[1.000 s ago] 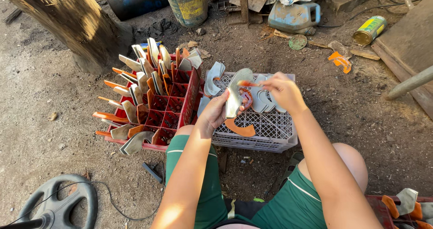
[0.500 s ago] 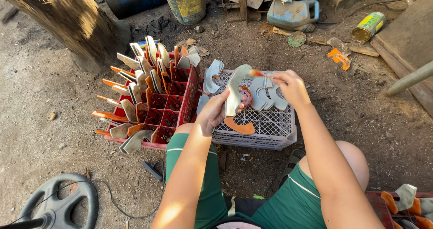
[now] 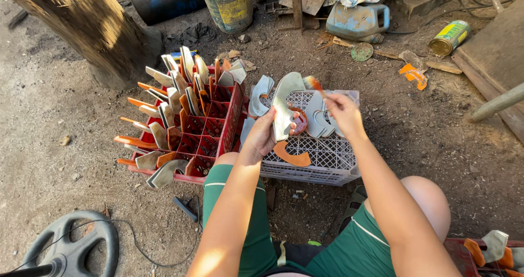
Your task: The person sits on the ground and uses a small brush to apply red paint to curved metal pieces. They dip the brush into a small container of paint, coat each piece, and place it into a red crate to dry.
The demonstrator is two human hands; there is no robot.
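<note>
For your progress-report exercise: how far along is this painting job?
Done: many orange-painted blades stand in the red crate. In hand: the left hand holds a curved blade; the right hand applies a brush. Left: grey blades on the white crate.

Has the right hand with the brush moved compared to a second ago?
Yes. The right hand has drifted slightly toward the far right corner of the white crate, with its brush at the curved blade.

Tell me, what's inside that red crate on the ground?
The red crate has divided compartments. Many curved metal blades with orange handles stand in them, mostly along the left and back; several near compartments look empty. The blades' lower ends are hidden inside the cells.
</note>
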